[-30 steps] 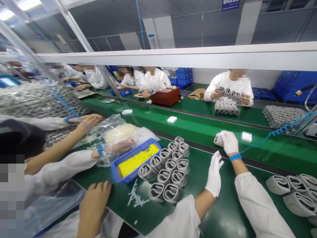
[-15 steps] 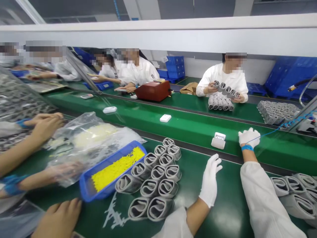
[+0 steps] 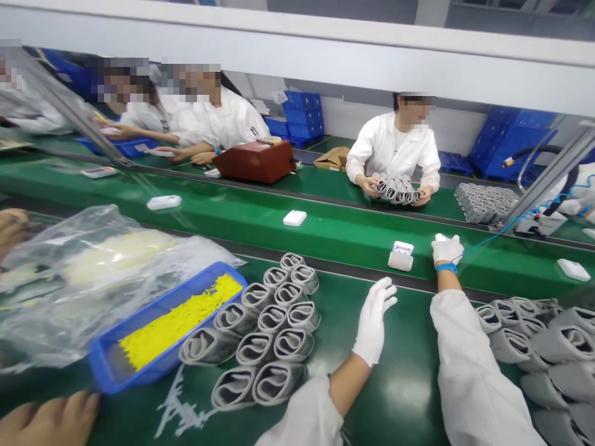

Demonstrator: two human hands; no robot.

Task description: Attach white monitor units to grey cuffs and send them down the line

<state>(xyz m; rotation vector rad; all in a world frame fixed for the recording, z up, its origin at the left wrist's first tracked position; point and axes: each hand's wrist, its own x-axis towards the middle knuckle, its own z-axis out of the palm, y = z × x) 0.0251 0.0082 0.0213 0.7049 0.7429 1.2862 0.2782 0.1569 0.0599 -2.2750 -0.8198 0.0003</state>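
My left hand (image 3: 374,321), in a white glove, hovers over the green table with its fingers stretched out and nothing in them. To its left stand several rolled grey cuffs (image 3: 273,317) in rows. My right hand (image 3: 447,250), gloved and with a blue wrist strap, reaches onto the green conveyor, its fingers bent round a small white piece that shows only in part. Left of that hand a white case (image 3: 400,256) with a grey cuff lies on the conveyor. More rolled grey cuffs (image 3: 564,347) sit beside my right sleeve.
A blue tray (image 3: 105,365) of yellow pieces and a clear plastic bag (image 3: 111,272) lie at left, near another person's hand (image 3: 51,421). White devices (image 3: 294,218) ride the conveyor. Across it, a person (image 3: 395,145) holds grey cuffs beside a red-brown box (image 3: 255,162).
The view has turned right. My right hand has closed from a spread pose at the conveyor. The person opposite has lowered the row of cuffs to the table.
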